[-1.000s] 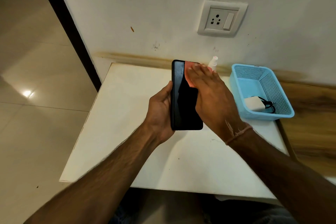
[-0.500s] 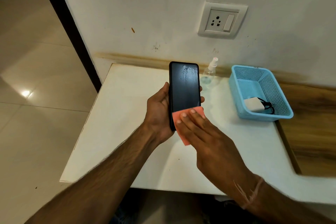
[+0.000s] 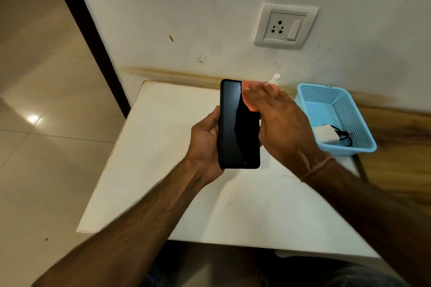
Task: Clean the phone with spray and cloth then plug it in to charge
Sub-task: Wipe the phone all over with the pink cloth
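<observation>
Above the white worktop (image 3: pixel 163 147), the left grip (image 3: pixel 205 144) curls around the phone (image 3: pixel 235 128) from its left edge, screen up. The right grip (image 3: pixel 282 126), fingers straight, presses the pink cloth (image 3: pixel 246 83) onto the upper right of the glass. The phone looks stiff, slick, breakable and probably light, so the side edges are the place to hold it. Open room lies left and front; the basket (image 3: pixel 345 150) and spray bottle (image 3: pixel 274 78) crowd the right.
</observation>
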### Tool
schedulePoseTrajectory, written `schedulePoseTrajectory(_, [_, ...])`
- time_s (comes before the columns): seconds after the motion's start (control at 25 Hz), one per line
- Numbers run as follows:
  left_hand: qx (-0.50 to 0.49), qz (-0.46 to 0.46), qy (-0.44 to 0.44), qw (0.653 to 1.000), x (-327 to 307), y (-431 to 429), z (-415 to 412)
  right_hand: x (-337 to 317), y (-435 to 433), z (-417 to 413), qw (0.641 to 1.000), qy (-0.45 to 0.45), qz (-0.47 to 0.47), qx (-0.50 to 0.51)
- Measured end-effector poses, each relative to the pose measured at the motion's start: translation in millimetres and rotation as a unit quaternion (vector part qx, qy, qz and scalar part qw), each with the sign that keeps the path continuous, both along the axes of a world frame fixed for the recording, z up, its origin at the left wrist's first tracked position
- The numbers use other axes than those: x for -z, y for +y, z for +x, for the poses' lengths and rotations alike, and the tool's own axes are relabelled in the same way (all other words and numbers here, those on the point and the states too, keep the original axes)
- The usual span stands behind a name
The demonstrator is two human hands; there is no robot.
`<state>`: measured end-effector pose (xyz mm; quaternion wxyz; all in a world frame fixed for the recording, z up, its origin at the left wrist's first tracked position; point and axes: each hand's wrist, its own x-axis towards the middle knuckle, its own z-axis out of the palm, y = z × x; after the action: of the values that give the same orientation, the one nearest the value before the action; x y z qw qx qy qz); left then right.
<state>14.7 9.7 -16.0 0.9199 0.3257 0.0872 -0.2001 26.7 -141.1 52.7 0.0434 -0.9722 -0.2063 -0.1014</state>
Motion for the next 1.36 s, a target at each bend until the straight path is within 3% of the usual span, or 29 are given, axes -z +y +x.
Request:
schedulePoseTrajectory(0.16, [-0.009, 0.019, 0.007, 1.0, 2.5, 0.7, 1.0, 2.2, 17.4, 8.6, 1.0, 0.002, -0.029, -0.01])
schedulePoseTrajectory(0.4, [0.042, -0.002, -0.013, 0.999, -1.4, 3.6, 0.3, 30.4, 15.4, -60.6, 0.994, -0.057, 0.022, -0.094])
schedulePoseTrajectory(0.64, [0.042, -0.042, -0.02, 0.998, -0.5, -2.6, 1.5, 49.3, -10.0, -107.0, 0.99, 0.0, -0.071, -0.119])
schedulePoseTrajectory(0.8, [0.034, -0.029, -0.022, 0.999, 2.0, -0.2, 3.3, 43.7, -15.1, -91.1, 0.994, -0.038, 0.013, -0.106])
schedulePoseTrajectory(0.96, [0.013, 0.033, 0.003, 0.999, 2.4, 2.1, 3.5, 24.2, -1.3, -38.2, 0.994, -0.067, 0.077, -0.027])
schedulePoseTrajectory(1.08, [-0.014, 0.052, 0.009, 0.999, 4.2, 0.9, 3.3, 9.0, 11.7, -1.2, 0.996, -0.037, 0.074, 0.021])
schedulePoseTrajectory(1.36, [0.013, 0.018, 0.006, 1.0, -0.4, 2.0, 0.0, 24.4, 24.4, -42.9, 0.996, -0.022, 0.061, -0.058])
